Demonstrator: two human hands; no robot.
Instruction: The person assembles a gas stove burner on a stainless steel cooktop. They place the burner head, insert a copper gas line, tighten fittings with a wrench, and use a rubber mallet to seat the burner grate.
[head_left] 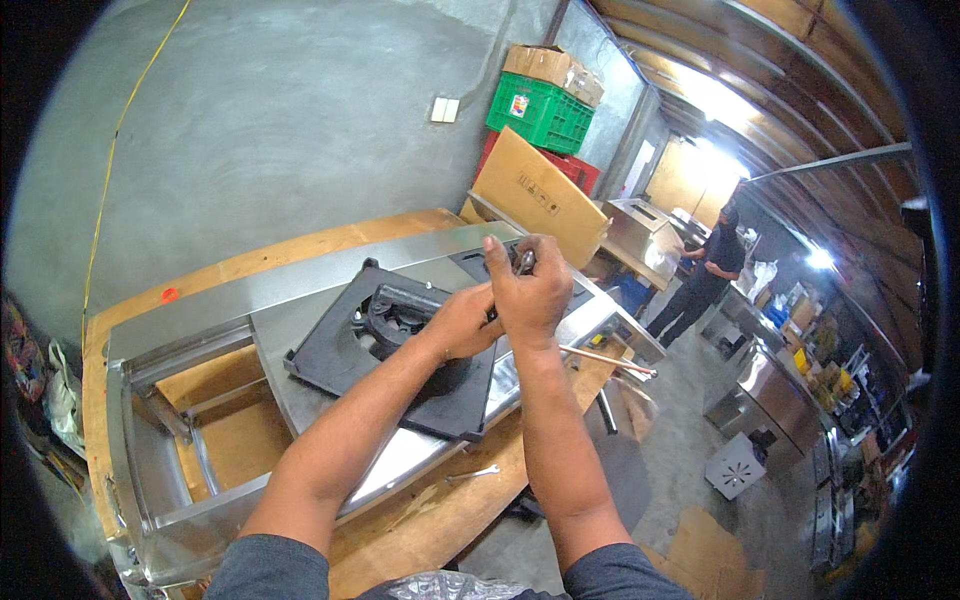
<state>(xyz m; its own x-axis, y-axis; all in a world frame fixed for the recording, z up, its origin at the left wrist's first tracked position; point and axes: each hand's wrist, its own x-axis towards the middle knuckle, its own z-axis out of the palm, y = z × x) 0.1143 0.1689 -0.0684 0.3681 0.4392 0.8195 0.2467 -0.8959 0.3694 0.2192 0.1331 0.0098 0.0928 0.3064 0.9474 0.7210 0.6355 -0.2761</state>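
My right hand [535, 290] is raised over the far right part of the stainless steel frame [180, 345]. Its fingers are curled round a small dark metal piece [525, 262], and the thumb points up. Close against its wrist, my left hand [465, 320] is closed on something dark, mostly hidden by the fingers. Below the hands lies a square black cast-iron burner grate [325, 335], set at an angle on the steel top. A black curved burner part [400, 310] sits at its middle, partly behind my left forearm. A thin copper-coloured tube [610, 360] sticks out to the right of my right wrist.
An open-end wrench [473, 473] lies on the wooden bench [400, 550] near me. Cardboard [530, 195] leans behind the frame, beside a green crate [540, 112]. Another person [715, 260] stands at the back right, near steel cabinets [765, 395]. A white metal box [737, 466] sits on the floor.
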